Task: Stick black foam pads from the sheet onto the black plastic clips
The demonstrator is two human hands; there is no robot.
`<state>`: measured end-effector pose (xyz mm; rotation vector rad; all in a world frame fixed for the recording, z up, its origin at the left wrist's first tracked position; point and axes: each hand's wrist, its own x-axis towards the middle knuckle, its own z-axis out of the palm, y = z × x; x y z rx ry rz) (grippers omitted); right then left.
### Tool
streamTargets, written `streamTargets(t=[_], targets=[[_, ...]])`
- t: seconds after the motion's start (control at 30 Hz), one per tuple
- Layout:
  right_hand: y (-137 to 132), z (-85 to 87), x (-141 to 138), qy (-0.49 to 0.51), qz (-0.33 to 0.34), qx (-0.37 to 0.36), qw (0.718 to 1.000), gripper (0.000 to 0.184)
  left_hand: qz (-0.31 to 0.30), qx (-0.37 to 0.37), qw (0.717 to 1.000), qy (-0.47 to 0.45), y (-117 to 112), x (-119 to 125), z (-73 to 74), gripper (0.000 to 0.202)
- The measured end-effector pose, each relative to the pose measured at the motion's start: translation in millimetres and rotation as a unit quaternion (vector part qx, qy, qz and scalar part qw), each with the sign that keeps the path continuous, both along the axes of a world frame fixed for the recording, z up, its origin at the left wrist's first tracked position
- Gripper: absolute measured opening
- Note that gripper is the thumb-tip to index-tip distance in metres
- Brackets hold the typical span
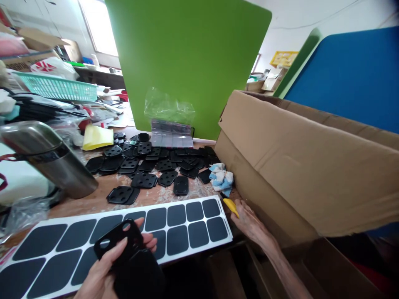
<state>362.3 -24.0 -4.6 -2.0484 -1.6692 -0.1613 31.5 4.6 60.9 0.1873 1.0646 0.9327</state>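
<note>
My left hand (102, 268) is closed around a black plate with round holes (116, 241), held over the near edge of the table. Against it, lower down, is another dark flat piece (137, 272). Beneath the hand lies a white sheet of black rounded-square stickers (188, 225), set in two rows. At the sheet's right end, my right hand (247, 220) is closed on a yellow-handled tool (231, 207) with a dark tip; its kind is unclear. A blue and white crumpled cloth (221, 177) sits just beyond the tool.
Several black plates (145, 180) are heaped behind the sheet. A steel flask (67, 166) leans at the left. The cardboard box (280, 166) walls off the right side. Behind the heap rise a green board (193, 62) and a clear plastic bag (171, 133).
</note>
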Motion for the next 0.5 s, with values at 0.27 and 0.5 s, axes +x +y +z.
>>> streamTargets(t=[0.27,0.5], targets=[[-37,40.2,-46,0.226,0.028,-0.051,0.972,0.026,-0.073,0.164,0.983,0.031,-12,6,28.2,0.035],[-32,71.8,-148,0.176,0.276,-0.038,0.944,0.024,-0.122,0.282,0.926,0.218,-17,5,26.8,0.030]])
